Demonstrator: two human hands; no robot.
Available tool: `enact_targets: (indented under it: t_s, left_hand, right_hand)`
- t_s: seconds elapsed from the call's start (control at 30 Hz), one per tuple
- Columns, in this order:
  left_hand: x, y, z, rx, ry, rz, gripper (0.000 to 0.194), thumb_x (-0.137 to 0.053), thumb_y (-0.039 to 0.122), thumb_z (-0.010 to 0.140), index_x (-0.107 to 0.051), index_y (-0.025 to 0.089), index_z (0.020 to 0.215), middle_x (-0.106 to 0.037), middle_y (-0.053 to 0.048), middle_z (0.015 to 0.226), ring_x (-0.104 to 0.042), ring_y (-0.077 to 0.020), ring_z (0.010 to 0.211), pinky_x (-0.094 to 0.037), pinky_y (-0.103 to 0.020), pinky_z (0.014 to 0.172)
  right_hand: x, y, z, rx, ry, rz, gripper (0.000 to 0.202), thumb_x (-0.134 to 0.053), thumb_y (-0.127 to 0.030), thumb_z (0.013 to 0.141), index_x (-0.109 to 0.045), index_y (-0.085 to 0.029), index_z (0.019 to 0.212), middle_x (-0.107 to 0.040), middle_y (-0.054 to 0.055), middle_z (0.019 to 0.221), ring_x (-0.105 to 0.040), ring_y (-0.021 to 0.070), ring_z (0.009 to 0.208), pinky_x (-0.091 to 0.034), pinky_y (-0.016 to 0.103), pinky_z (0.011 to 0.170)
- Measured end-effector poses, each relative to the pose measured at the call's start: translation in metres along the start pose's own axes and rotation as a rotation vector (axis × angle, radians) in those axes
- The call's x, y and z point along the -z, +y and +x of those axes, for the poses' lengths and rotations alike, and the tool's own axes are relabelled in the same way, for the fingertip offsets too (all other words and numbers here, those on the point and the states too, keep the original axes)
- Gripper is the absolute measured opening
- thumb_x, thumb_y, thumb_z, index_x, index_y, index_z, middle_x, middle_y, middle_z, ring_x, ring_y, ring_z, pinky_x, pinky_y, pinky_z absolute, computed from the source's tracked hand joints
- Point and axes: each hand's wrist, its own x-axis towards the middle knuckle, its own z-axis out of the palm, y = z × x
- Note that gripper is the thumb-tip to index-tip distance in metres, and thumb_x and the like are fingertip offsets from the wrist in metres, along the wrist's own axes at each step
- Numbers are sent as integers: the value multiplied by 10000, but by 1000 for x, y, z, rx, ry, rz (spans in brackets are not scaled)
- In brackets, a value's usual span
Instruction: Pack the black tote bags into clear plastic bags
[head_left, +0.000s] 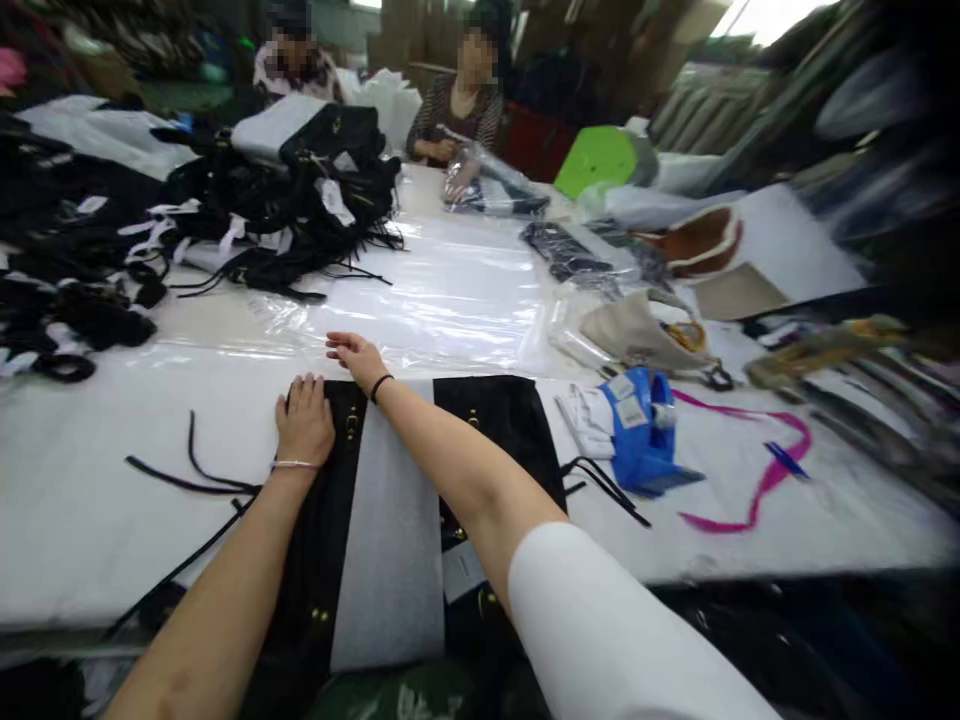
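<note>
The white desk [67, 500] fills most of the view, with a pile of black bags [281, 185] at its far left; loose straps there might tangle with anything drawn past them. Clear plastic [450, 290] lies across the middle, and being thin and slippery, it could slide or crease if caught.

Beyond its near side, a black bag [495, 410] lies flat right in front of the person. Its lower end seems to reach the desk's near edge, so a pull toward the body could tip it over.

Down the bag's front runs a pale paper strip [394, 540]. No fastening shows on it, so the right forearm, crossing above, might drag it askew.

The two hands are apart. The left hand [306, 425] rests flat on the bag's upper left corner; pressing unevenly there might twist the bag. The right hand [358, 360] reaches just past the top edge, fingers loosely extended, nothing visible in them; whether it touches the plastic I cannot tell.

Thin straps [180, 480] trail out on both sides and could snag. A small buckle [352, 424] beside the left hand could scratch or tear thin film.
</note>
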Motion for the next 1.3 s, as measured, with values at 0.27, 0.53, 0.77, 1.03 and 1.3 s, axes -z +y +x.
enact_targets:
  t_s: [0.27,0.53,0.77,1.03,1.3]
  left_hand:
    - [-5,0,0,-14,51,-11,562,-261,289,982,-429,41,1458,-378,-188,1545,-266,-295,1467,-114,-552,1197]
    - [4,3,1,15,-9,77,563,-246,270,982,-415,29,1462,-365,-187,1552,-265,-291,1469,-158,-569,1187]
    - [5,-8,-4,9,20,108,575,-197,296,997,-409,39,1466,-373,-187,1548,-260,-289,1472,-217,-596,1161]
    - [1,-11,-4,-8,31,132,589,-184,315,1003,-418,17,1454,-386,-203,1536,-276,-302,1465,-230,-584,1161]
    - [7,-7,-2,8,-19,154,583,-190,295,997,-393,26,1473,-376,-212,1539,-245,-294,1480,-230,-582,1159]
  right_hand:
    - [182,-17,-158,518,758,-612,231,-546,-319,924,-625,-190,1098,-665,93,1130,-616,205,1025,-489,369,921]
    - [209,19,-219,58,715,-1324,248,-568,-356,922,-645,-145,1025,-685,147,983,-630,263,917,-456,353,813]
    - [226,10,-217,81,654,-779,278,-480,-345,950,-696,-171,958,-743,76,918,-685,211,867,-478,282,770]
    - [212,27,-208,96,728,-784,366,-574,-486,891,-711,-195,1067,-738,126,1015,-668,269,978,-461,339,853]
    - [236,56,-206,35,658,-329,407,-552,-525,835,-736,-168,902,-726,50,825,-654,210,819,-486,283,708]
